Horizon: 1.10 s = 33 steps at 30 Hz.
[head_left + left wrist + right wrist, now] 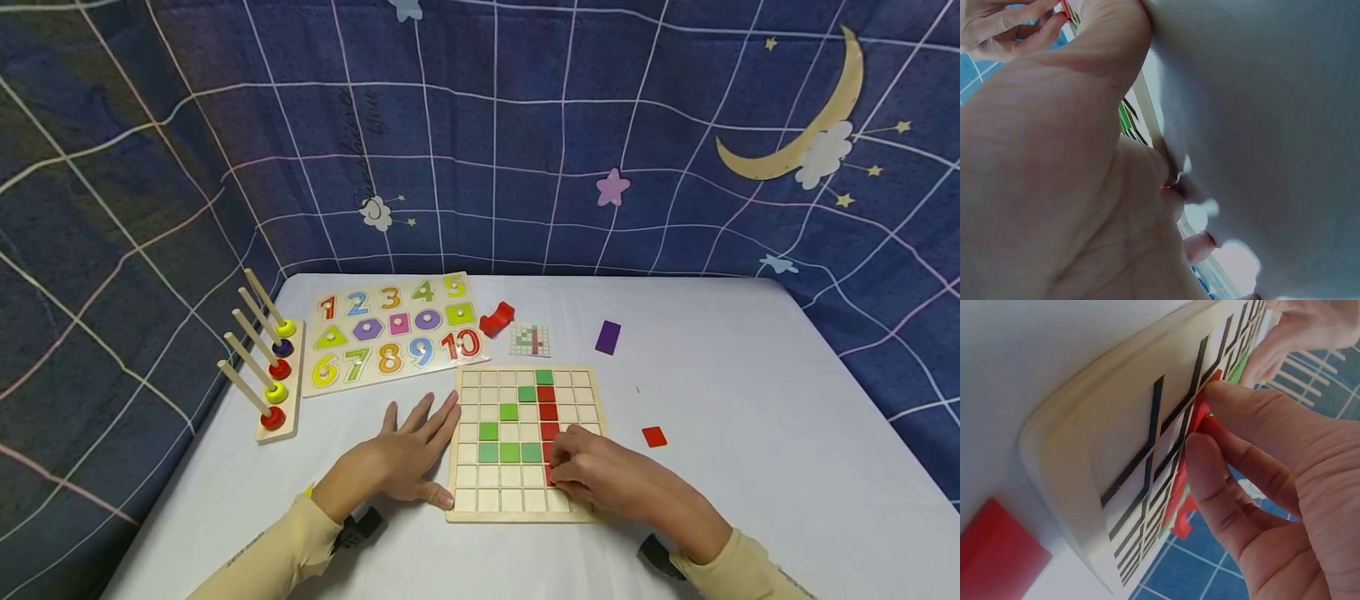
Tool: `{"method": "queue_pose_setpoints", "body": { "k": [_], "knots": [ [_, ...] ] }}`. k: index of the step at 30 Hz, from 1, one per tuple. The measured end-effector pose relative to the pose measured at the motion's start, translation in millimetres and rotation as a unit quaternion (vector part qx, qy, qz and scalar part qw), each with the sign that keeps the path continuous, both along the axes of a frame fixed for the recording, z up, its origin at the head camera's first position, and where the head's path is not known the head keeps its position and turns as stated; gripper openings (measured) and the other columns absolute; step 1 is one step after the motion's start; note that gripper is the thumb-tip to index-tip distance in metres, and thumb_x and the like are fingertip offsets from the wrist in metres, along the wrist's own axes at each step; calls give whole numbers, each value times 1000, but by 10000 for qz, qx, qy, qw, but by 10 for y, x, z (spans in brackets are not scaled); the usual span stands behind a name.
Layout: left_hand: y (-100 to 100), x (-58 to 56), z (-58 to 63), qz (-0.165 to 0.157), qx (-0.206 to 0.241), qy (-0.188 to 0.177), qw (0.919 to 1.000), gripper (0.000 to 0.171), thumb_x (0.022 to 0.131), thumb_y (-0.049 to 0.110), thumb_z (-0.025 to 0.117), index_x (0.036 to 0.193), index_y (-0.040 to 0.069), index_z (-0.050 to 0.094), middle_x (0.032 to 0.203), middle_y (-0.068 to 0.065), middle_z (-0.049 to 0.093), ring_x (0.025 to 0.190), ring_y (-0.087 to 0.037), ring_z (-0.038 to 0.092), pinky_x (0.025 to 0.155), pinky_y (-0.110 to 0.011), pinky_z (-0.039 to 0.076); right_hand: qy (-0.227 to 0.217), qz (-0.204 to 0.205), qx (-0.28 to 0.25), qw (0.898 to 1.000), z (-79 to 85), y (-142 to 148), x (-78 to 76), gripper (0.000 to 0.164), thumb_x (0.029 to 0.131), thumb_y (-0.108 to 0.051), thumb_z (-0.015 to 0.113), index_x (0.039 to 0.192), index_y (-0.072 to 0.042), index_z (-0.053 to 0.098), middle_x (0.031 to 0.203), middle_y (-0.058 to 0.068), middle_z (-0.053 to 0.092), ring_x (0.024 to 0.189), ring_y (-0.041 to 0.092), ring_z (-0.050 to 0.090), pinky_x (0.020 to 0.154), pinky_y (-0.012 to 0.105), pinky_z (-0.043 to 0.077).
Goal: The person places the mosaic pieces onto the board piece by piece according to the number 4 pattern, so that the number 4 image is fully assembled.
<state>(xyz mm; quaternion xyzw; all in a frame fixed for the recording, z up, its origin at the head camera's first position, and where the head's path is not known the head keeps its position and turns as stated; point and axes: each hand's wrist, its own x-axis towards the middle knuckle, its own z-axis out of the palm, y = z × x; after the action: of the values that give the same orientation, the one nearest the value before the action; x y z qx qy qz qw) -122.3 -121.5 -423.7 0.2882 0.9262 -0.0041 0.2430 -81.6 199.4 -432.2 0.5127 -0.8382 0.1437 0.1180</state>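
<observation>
A wooden grid board point(525, 518) holds a red column of square tiles and green tiles in a diagonal and a row. My right hand point(611, 471) pinches a red square tile point(1200, 411) at the lower end of that column. Its thumb and fingertips are right at the grid, partly covering the tile in the head view. My left hand point(408, 454) lies with fingers spread along the board's left edge, thumb near the lower left corner. The left wrist view shows mostly its palm, close over the white cloth.
A loose red tile point(654, 437) lies right of the board. Behind it are a purple piece point(608, 337), a small pattern card point(529, 340) and a red curved piece point(497, 319). A number puzzle point(397, 375) and a peg stand with rings point(292, 408) stand at left.
</observation>
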Motion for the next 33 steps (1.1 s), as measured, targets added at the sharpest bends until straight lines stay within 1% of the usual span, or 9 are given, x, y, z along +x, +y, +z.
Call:
{"method": "queue_pose_setpoints", "body": {
  "k": [7, 13, 16, 18, 19, 21, 23, 29, 33],
  "knots": [
    [15, 2, -3, -46, 44, -11, 10000, 130, 83, 74, 75, 173, 10, 7, 184, -6, -2, 170, -38, 5, 128, -78, 10, 127, 1, -93, 9999, 4, -2, 35, 24, 80, 3, 89, 82, -18, 78, 88, -3, 64, 82, 10, 56, 73, 12, 50],
    [6, -11, -26, -50, 70, -30, 10000, 131, 83, 76, 74, 173, 11, 5, 184, -5, -4, 170, -38, 4, 128, -78, 9, -172, -196, 68, 9996, -3, 13, 36, 22, 83, 1, 88, 87, -18, 78, 90, -5, 63, 86, 8, 55, 74, 13, 50],
    [-16, -40, -100, -98, 170, -33, 9998, 134, 82, 79, 71, 174, 13, 1, 184, -4, -7, 170, -38, 3, 127, -80, 8, -275, -185, 161, 9993, 5, 36, 34, 19, 86, -3, 88, 90, -18, 78, 94, -5, 64, 90, 8, 56, 78, 15, 52],
    [-34, -69, -179, -149, 242, -23, 9996, 135, 81, 83, 68, 174, 14, -2, 184, -4, -9, 170, -39, 2, 127, -80, 7, -360, -192, 177, 9990, 27, 61, 46, 17, 87, -5, 88, 93, -18, 79, 98, -5, 66, 94, 9, 58, 81, 17, 55],
    [-44, -84, -221, -173, 259, -22, 9995, 136, 81, 86, 65, 174, 14, -3, 183, -4, -11, 170, -39, 1, 127, -81, 7, -420, -190, 177, 9988, 38, 78, 50, 16, 87, -6, 88, 95, -17, 80, 100, -4, 67, 96, 10, 59, 83, 17, 56],
    [-52, -102, -262, -199, 245, -11, 9995, 137, 80, 88, 63, 173, 15, -6, 183, -3, -13, 170, -39, -1, 127, -81, 6, -535, -224, 160, 9982, 64, 119, 60, 17, 87, -5, 87, 97, -17, 80, 104, -3, 68, 99, 10, 61, 85, 18, 57],
    [-33, -100, -239, -166, 183, -7, 9997, 136, 81, 86, 65, 174, 15, -4, 183, -3, -12, 170, -38, -1, 127, -80, 7, -581, -232, 135, 9980, 88, 165, 64, 18, 87, -5, 87, 98, -17, 80, 107, -3, 69, 102, 11, 62, 86, 19, 58],
    [36, -38, -40, -37, -20, 7, 10000, 132, 82, 76, 74, 174, 11, 6, 184, -5, -4, 170, -38, 3, 129, -78, 10, -624, -331, 94, 9975, 143, 294, 85, 19, 87, -5, 87, 94, -19, 77, 108, -2, 69, 101, 11, 62, 83, 19, 58],
    [26, -9, -1, 38, -86, 22, 10000, 133, 81, 76, 75, 173, 10, 6, 184, -6, -3, 170, -37, 4, 128, -78, 11, -697, -380, 177, 9967, 141, 343, 85, 16, 89, -7, 85, 94, -19, 77, 110, -1, 69, 102, 12, 63, 83, 20, 58]
  ]
}}
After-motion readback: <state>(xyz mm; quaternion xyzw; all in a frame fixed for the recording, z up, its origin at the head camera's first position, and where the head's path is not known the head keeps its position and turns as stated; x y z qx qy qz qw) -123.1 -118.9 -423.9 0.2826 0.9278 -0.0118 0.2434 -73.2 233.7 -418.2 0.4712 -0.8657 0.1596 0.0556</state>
